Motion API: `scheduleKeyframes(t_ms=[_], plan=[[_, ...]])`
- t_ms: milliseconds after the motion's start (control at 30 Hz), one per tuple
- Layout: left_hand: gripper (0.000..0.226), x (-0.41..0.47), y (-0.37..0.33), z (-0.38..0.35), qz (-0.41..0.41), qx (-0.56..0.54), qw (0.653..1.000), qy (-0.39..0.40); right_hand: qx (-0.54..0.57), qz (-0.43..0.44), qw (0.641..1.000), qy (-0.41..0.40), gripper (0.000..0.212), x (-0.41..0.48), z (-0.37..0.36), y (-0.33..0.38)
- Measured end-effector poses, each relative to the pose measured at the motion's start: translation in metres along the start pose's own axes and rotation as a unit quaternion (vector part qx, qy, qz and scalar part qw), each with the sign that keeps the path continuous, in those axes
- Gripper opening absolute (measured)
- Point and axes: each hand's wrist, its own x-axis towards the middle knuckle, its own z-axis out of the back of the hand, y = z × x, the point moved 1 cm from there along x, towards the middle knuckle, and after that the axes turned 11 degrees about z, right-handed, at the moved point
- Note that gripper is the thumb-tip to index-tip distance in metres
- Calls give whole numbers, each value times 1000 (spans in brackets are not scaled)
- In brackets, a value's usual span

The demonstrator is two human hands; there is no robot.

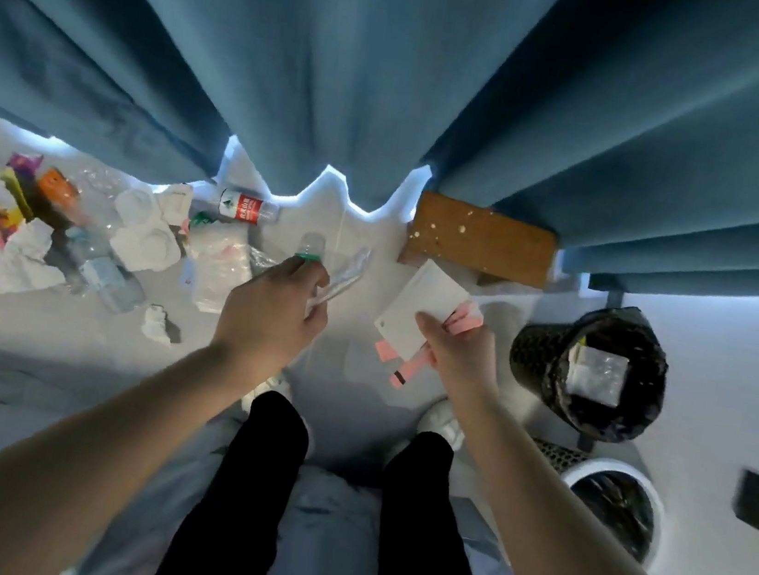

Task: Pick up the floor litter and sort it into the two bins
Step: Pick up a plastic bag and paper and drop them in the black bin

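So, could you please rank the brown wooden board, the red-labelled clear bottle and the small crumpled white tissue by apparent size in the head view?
Largest: brown wooden board.
Then: red-labelled clear bottle.
Smallest: small crumpled white tissue.

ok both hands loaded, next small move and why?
Probably carry the right hand rightward over the black mesh bin and drop its white-and-pink packet: the left hand grips a clear bottle, so neither can pick more, and that bin stands nearest.
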Motion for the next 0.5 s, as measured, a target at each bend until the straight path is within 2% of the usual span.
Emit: scheduleKeyframes(t_ms=[67, 167, 233, 500], plan=[[15, -3, -33, -7, -3, 10, 1000, 8, 26, -25, 999, -22, 24, -4, 38, -17], [16, -9, -87, -30, -17, 29, 999, 18, 71, -53, 995, -51, 16, -8, 93, -54], [16, -16, -127, -52, -33, 45, 998, 37, 106, -74, 989, -74, 22, -7, 132, -82], [21, -29, -277, -183, -90, 103, 984, 112, 150, -113, 970, -154, 12, 21, 271, -190]])
